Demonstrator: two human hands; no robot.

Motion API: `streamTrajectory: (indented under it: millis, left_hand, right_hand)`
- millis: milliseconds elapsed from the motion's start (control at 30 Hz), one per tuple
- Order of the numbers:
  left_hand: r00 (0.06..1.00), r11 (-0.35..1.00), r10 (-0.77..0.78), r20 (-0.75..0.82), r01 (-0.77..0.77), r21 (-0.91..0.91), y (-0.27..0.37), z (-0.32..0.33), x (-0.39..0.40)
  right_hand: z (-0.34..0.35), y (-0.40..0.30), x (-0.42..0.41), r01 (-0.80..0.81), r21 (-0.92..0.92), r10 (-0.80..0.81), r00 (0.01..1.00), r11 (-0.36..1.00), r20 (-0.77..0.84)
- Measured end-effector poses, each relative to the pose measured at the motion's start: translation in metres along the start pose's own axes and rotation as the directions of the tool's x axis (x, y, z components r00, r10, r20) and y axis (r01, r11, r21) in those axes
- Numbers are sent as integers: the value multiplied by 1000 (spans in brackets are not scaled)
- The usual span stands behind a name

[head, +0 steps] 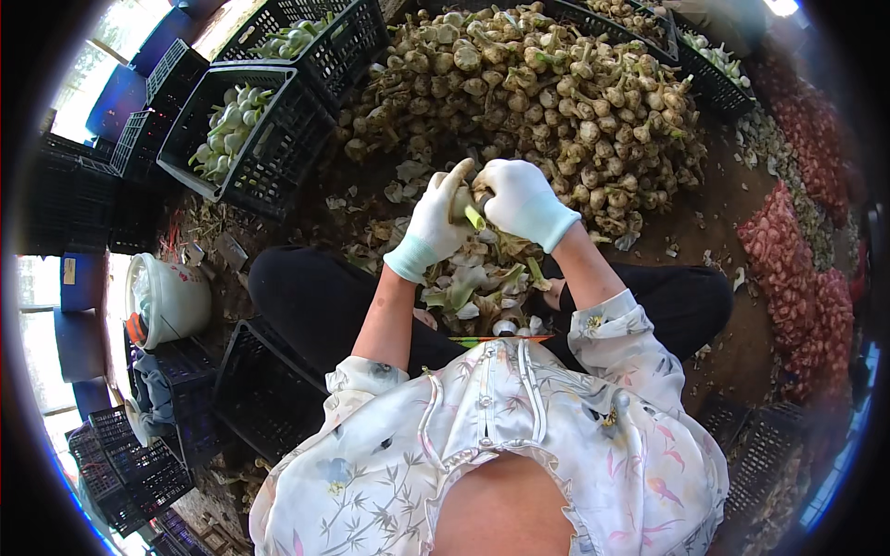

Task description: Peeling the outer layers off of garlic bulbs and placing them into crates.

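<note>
Both of my hands wear white knit gloves with pale green cuffs and meet in front of my lap. My left hand point(439, 217) grips a garlic bulb point(460, 203), whose cut green stem point(475, 217) points down towards me. Close against it, my right hand point(518, 196) has its fingers curled at the bulb's right side; what lies between those fingers is hidden. Below the hands, peeled skins and leaf scraps point(473, 278) cover the ground between my legs. Beyond them rises a large heap of soil-stained garlic bulbs point(549, 97).
Black plastic crates point(236, 132) with cleaner garlic stand at the upper left. A white bucket point(174, 299) and a black crate point(261, 389) are on my left. Red mesh sacks of garlic point(786, 271) lie to the right. Another garlic-filled crate point(716, 69) is at the upper right.
</note>
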State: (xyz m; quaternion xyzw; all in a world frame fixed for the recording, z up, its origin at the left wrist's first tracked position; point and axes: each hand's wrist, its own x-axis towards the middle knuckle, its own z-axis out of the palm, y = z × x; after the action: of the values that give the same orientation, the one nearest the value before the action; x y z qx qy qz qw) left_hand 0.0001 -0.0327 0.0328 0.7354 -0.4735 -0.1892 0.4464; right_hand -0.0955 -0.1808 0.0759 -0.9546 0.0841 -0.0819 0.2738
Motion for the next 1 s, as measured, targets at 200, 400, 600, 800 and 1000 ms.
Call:
streamTrajectory:
  millis: [200, 400, 600, 800, 1000]
  left_hand:
    - [998, 906, -66, -17, 53, -419, -7, 8, 4]
    - [992, 894, -117, -35, 90, -438, -12, 9, 7]
    - [989, 881, -140, 45, 145, -450, -14, 14, 3]
    - [868, 426, -470, -158, 66, -902, -36, 35, 6]
    - [692, 310, -677, -251, -41, -950, -50, 40, 18]
  right_hand:
    - [15, 17, 6, -87, 54, 90, 995, 995, -42]
    - [23, 25, 0, 12, 316, 45, 984, 949, -171]
    - [26, 24, 1, -73, 84, 76, 997, 994, -29]
    - [64, 28, 0, -227, 522, 370, 910, 822, -187]
    - [98, 42, -3, -297, 358, 407, 868, 885, -286]
